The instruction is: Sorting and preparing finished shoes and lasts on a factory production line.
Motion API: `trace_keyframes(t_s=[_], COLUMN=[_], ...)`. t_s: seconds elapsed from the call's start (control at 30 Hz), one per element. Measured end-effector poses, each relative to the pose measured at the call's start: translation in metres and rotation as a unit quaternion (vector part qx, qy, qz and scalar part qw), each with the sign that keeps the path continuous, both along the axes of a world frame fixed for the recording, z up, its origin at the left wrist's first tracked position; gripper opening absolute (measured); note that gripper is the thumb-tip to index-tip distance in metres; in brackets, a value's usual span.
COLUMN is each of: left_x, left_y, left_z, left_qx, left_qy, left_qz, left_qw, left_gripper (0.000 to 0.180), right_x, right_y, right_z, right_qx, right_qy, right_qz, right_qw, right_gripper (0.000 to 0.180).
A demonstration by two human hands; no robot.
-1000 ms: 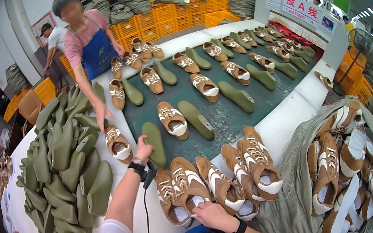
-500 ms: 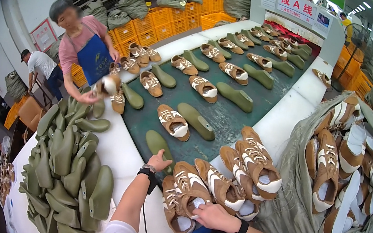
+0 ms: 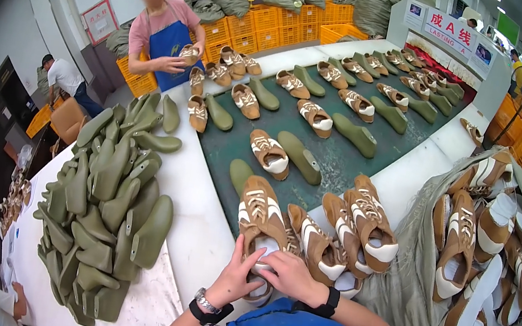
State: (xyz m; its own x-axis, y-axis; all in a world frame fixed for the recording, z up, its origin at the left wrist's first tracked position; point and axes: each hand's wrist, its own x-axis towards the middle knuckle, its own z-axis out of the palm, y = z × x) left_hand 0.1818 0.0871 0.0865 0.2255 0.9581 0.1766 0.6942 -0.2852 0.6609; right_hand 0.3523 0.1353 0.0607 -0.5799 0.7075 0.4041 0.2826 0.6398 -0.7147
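- The left hand [image 3: 233, 278] is seen partly open, its fingers spread and laid along the left side of a brown and white shoe [image 3: 263, 230]; a watch is worn on that wrist.
- The right hand [image 3: 288, 275] is curled loosely over the near end of the same shoe, fingers bent around its white heel part; a dark band is worn on that wrist.
- The shoe is gripped between both hands at the near edge of the white worktop [image 3: 199, 221], with its toe pointed away from the person.
- Just to the right of it, a pile of like shoes [image 3: 358, 233] is stacked, touching one another.
- Beyond the shoe, a green belt [image 3: 341, 161] is set into the worktop, with shoes and green lasts laid on it in pairs, running to the far end.
- To the left, a heap of green lasts [image 3: 108, 208] is piled on the worktop, well apart from the hands.
- At the right, an open sack [image 3: 418, 278] is filled with more brown and white shoes.
- At the far left end of the belt, a shoe is held in both hands by a co-worker [image 3: 162, 36] in a blue apron.
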Motion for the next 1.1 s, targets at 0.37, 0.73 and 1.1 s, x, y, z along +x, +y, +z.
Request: trace_keyframes(t_s=[0.37,0.73,1.1], left_x=[-0.078,-0.191,-0.2], left_y=[0.075,0.244,0.286], left_z=[-0.056,-0.161,-0.187], left_qx=[0.138,0.017,-0.088], left_qy=[-0.01,0.064,0.124], left_qz=[0.147,0.249,0.213], left_qw=[0.979,0.966,0.965], left_gripper=[0.041,0.049,0.029], right_x=[0.045,0.084,0.126], right_y=[0.001,-0.03,-0.027], right_z=[0.045,0.057,0.066], right_qx=[0.027,-0.024,0.064], right_qy=[-0.006,-0.071,-0.141], right_qz=[-0.075,-0.244,-0.264], right_qw=[0.997,0.967,0.952], right_gripper=[0.028,0.012,0.018])
